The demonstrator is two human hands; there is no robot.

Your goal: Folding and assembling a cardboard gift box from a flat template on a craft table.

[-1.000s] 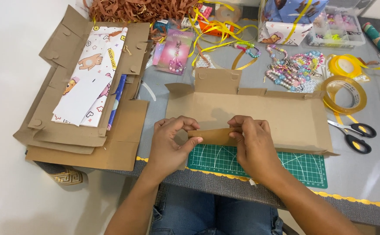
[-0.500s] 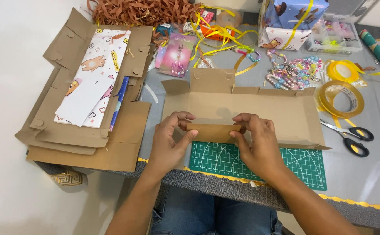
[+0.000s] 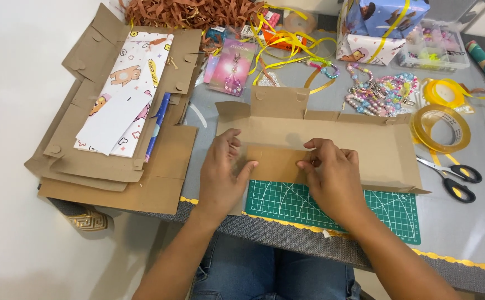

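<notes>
A flat brown cardboard box blank [image 3: 365,144] lies unfolded on the grey table, partly over a green cutting mat [image 3: 287,203]. My left hand [image 3: 223,172] and my right hand [image 3: 331,175] press a folded cardboard flap [image 3: 276,164] down onto the blank near its front edge. The fingers of both hands pinch the flap's two short ends. The flap lies flat between my thumbs.
A stack of flat cardboard blanks [image 3: 115,183] with bear-print paper [image 3: 120,105] and a blue pen sits at left. Black-handled scissors [image 3: 456,178] and a clear tape roll [image 3: 440,128] lie at right. Beads, yellow ribbon, shredded brown paper and a wrapped gift [image 3: 381,25] crowd the back.
The flap, held slightly raised a second ago, now lies pressed flat on the blank. Both hands have shifted a little forward and apart along it.
</notes>
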